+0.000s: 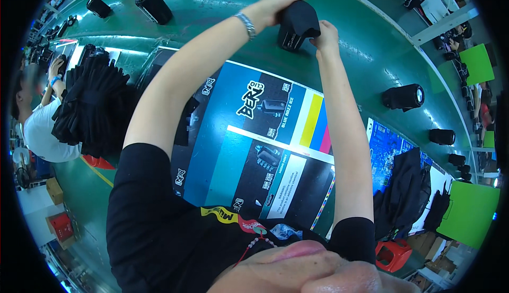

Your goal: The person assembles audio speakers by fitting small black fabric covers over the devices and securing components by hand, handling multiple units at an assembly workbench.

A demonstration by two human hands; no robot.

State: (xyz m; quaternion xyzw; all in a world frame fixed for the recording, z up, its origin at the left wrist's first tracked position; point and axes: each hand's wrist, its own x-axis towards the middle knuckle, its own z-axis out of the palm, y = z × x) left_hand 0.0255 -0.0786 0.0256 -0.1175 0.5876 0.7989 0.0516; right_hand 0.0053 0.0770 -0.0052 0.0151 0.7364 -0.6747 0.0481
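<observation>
Evidently, the left hand [272, 8] and the right hand [327, 37] both grasped a black cloth cover [301, 17] at opposite sides, which hung over the upper part of a black cylinder [288, 40] on the green work surface [350, 12], beyond the colourful printed sheet [225, 113].

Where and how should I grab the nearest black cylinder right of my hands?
Grip the black cylinder around its middle, probably with the right hand coming from your side: its long, rounded wall lies open there, while the round end faces right.
</observation>
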